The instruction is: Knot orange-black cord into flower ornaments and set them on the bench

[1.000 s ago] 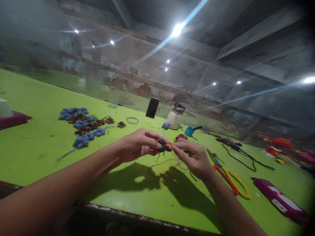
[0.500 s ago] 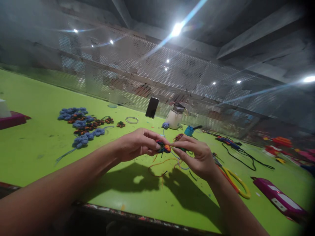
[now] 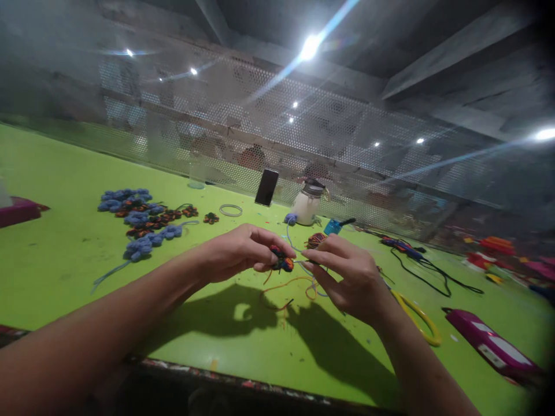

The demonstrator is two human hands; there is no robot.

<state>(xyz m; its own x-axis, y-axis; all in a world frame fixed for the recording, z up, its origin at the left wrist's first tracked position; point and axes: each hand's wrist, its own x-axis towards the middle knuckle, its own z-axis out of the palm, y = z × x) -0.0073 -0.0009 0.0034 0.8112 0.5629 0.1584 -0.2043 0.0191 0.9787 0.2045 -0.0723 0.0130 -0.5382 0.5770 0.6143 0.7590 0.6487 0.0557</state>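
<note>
Pinched in my left hand (image 3: 243, 254) is a small crocheted flower (image 3: 281, 260) in orange, red and dark multicoloured yarn. Just to its right, my right hand (image 3: 347, 274) closes on a thin crochet hook (image 3: 299, 262); its pale tip points at the flower, and the fingers hide most of it. Loose orange yarn (image 3: 277, 286) trails on the table below both hands. Behind my right hand lies a multicoloured yarn ball (image 3: 315, 240). A pale blue strand (image 3: 289, 234) runs down from a small blue yarn piece (image 3: 290, 218).
Blue and dark-orange crocheted flowers (image 3: 139, 216) lie left on the green table (image 3: 65, 260). Farther back are a ring (image 3: 230, 210), a phone (image 3: 266, 187), a jug (image 3: 307, 203) and a blue container (image 3: 333, 226). Yellow-handled scissors (image 3: 418, 318) and a purple power strip (image 3: 489, 344) lie right.
My right hand has moved right, away from the flower, with the hook's tip now showing between them. The flower has shifted slightly left in my left hand. My right forearm covers more of the scissors.
</note>
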